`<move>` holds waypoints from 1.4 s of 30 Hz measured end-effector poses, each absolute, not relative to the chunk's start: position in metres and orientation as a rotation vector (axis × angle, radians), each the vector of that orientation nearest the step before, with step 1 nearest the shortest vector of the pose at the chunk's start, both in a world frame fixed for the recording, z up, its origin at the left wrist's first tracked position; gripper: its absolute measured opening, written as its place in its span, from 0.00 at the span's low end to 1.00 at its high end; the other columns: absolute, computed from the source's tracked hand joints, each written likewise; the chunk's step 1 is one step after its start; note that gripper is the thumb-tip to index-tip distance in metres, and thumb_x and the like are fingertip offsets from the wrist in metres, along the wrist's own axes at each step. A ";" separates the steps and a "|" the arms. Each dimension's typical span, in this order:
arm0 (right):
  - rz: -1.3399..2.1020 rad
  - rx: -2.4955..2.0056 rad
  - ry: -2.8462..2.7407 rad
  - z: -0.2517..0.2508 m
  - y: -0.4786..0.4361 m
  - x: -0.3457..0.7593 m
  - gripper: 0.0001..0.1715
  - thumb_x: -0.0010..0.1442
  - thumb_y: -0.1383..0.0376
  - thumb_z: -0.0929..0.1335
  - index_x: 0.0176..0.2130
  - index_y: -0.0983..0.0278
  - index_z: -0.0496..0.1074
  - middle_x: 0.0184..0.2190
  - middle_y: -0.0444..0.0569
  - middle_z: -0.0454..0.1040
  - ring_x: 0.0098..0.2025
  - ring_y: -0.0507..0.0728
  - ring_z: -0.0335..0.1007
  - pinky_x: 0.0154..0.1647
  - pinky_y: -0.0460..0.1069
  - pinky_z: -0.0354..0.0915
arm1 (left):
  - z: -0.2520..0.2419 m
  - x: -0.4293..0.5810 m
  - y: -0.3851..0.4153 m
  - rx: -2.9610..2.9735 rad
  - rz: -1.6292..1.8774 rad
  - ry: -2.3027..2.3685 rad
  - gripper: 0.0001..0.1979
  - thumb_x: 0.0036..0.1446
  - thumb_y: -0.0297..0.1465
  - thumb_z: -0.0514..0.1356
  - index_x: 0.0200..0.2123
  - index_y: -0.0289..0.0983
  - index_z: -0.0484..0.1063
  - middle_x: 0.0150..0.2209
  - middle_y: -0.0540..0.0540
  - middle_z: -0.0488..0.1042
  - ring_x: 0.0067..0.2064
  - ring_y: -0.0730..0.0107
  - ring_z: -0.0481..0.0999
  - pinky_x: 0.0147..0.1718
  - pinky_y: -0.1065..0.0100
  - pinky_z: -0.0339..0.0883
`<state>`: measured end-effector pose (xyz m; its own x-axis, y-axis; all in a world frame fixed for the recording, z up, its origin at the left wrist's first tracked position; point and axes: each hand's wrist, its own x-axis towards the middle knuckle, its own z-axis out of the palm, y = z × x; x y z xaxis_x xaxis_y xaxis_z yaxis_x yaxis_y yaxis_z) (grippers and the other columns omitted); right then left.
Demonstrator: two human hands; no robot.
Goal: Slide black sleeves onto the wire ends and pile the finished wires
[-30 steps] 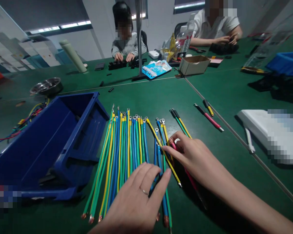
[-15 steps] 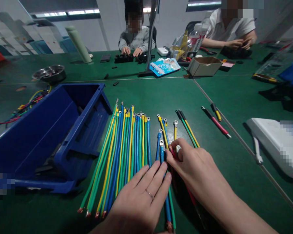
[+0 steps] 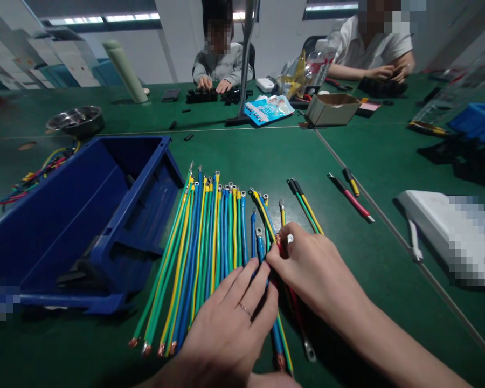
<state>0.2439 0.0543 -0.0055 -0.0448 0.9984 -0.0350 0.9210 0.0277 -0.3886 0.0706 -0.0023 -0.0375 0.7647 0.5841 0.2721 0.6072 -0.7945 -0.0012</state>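
Observation:
My left hand [image 3: 232, 312] lies flat with its fingers stretched over the right end of a row of cables [image 3: 204, 242]. These are green, yellow and blue, with metal lugs at the far ends and bare copper at several near ends. By its fingertips is a blue cable [image 3: 260, 245] with a ring lug. My right hand [image 3: 307, 264] pinches a red cable [image 3: 294, 302] near its bare copper end. That cable's other end, a metal lug [image 3: 309, 351], shows below the hand. A yellow cable [image 3: 262, 211] leans beside the right fingertips.
A blue bin [image 3: 84, 226] stands at left. Two black-ended cables [image 3: 305, 202], a short red cable [image 3: 351, 198] and a white device [image 3: 448, 237] lie at right. Across the green table, two people work near a carton [image 3: 332, 110] and a steel bowl [image 3: 76, 121].
My right hand has shifted slightly left with the red cable, and the cable's lug end has come into view below it. The loose blue and yellow cables beside it have moved left.

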 end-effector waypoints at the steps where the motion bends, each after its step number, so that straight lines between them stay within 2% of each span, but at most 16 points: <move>1: 0.468 -1.964 -2.053 -0.005 0.055 0.244 0.07 0.58 0.64 0.63 0.32 0.63 0.70 0.23 0.51 0.76 0.24 0.58 0.73 0.25 0.49 0.56 | -0.036 0.070 -0.002 -2.876 -0.390 -0.979 0.24 0.64 0.41 0.57 0.56 0.29 0.69 0.60 0.33 0.70 0.61 0.49 0.69 0.57 0.58 0.67; 5: 0.531 -1.885 -2.021 -0.001 0.056 0.248 0.06 0.56 0.65 0.63 0.30 0.62 0.68 0.17 0.45 0.72 0.18 0.53 0.66 0.21 0.47 0.55 | -0.029 0.069 -0.001 -2.980 -0.369 -1.014 0.36 0.61 0.53 0.55 0.56 0.26 0.68 0.60 0.28 0.69 0.61 0.44 0.69 0.56 0.55 0.68; 10: 0.569 -1.810 -1.988 -0.003 0.055 0.255 0.08 0.58 0.62 0.63 0.31 0.62 0.69 0.17 0.43 0.72 0.19 0.54 0.67 0.21 0.47 0.55 | -0.026 0.069 -0.004 -3.109 -0.408 -1.230 0.43 0.59 0.57 0.53 0.62 0.25 0.61 0.67 0.30 0.58 0.67 0.47 0.58 0.62 0.54 0.62; 16: 0.713 -1.774 -1.951 0.001 0.054 0.257 0.12 0.61 0.57 0.62 0.34 0.61 0.70 0.16 0.41 0.71 0.18 0.54 0.66 0.20 0.47 0.56 | -0.026 0.071 -0.010 -3.138 -0.411 -1.357 0.39 0.62 0.51 0.54 0.65 0.27 0.56 0.69 0.30 0.53 0.69 0.46 0.52 0.62 0.50 0.60; 19: 0.791 -1.773 -1.858 0.005 0.053 0.259 0.17 0.63 0.52 0.61 0.37 0.61 0.70 0.20 0.44 0.74 0.21 0.55 0.70 0.23 0.49 0.59 | -0.025 0.072 -0.010 -3.119 -0.374 -1.347 0.36 0.65 0.48 0.52 0.66 0.26 0.55 0.68 0.29 0.53 0.69 0.45 0.54 0.61 0.49 0.63; 23: 0.710 -1.795 -1.830 0.003 0.055 0.265 0.22 0.64 0.50 0.59 0.41 0.62 0.72 0.27 0.49 0.78 0.29 0.59 0.75 0.29 0.51 0.63 | -0.023 0.073 -0.007 -3.090 -0.363 -1.337 0.34 0.66 0.45 0.53 0.64 0.25 0.58 0.67 0.29 0.56 0.67 0.43 0.58 0.58 0.49 0.67; 26: 0.641 -1.825 -1.902 0.000 0.056 0.267 0.23 0.66 0.53 0.57 0.50 0.62 0.70 0.27 0.49 0.78 0.28 0.59 0.75 0.30 0.52 0.63 | -0.024 0.074 -0.006 -3.080 -0.380 -1.326 0.32 0.64 0.40 0.56 0.64 0.25 0.60 0.66 0.27 0.58 0.66 0.40 0.60 0.56 0.47 0.69; 29: 0.665 -1.751 -2.017 -0.002 0.055 0.266 0.24 0.68 0.55 0.56 0.58 0.62 0.62 0.25 0.45 0.75 0.23 0.57 0.70 0.27 0.51 0.60 | -0.027 0.075 -0.006 -3.046 -0.453 -1.325 0.29 0.61 0.37 0.58 0.62 0.30 0.63 0.64 0.25 0.61 0.64 0.38 0.64 0.52 0.44 0.71; 32: 0.674 -1.676 -2.113 -0.004 0.054 0.262 0.21 0.69 0.54 0.56 0.53 0.60 0.65 0.23 0.44 0.74 0.23 0.56 0.70 0.25 0.49 0.58 | -0.031 0.076 -0.008 -2.990 -0.526 -1.301 0.28 0.60 0.37 0.58 0.62 0.33 0.64 0.64 0.29 0.63 0.63 0.39 0.65 0.50 0.45 0.73; 35: 0.502 -1.707 -2.210 -0.008 0.053 0.258 0.19 0.68 0.51 0.59 0.49 0.59 0.68 0.20 0.42 0.71 0.21 0.57 0.70 0.22 0.48 0.54 | -0.033 0.077 -0.008 -2.963 -0.510 -1.274 0.26 0.63 0.37 0.56 0.61 0.35 0.65 0.64 0.35 0.64 0.63 0.42 0.66 0.51 0.49 0.74; 38: 0.361 -1.734 -2.277 -0.009 0.052 0.255 0.18 0.67 0.52 0.61 0.49 0.58 0.68 0.19 0.41 0.70 0.20 0.58 0.70 0.21 0.47 0.49 | -0.034 0.075 -0.008 -2.945 -0.490 -1.253 0.25 0.64 0.40 0.55 0.60 0.34 0.66 0.65 0.37 0.64 0.63 0.44 0.65 0.53 0.51 0.72; 42: 0.450 -1.710 -2.277 -0.008 0.051 0.257 0.18 0.67 0.53 0.62 0.52 0.57 0.68 0.20 0.40 0.71 0.21 0.57 0.70 0.22 0.47 0.51 | -0.039 0.074 -0.010 -2.916 -0.570 -1.212 0.22 0.65 0.41 0.53 0.55 0.33 0.70 0.63 0.36 0.67 0.64 0.44 0.65 0.53 0.52 0.73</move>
<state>0.2570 0.0514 -0.0082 -0.2749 0.9613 0.0198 0.8814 0.2602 -0.3942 0.0735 -0.0095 -0.0390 0.6518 0.6978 0.2971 0.6739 -0.7126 0.1951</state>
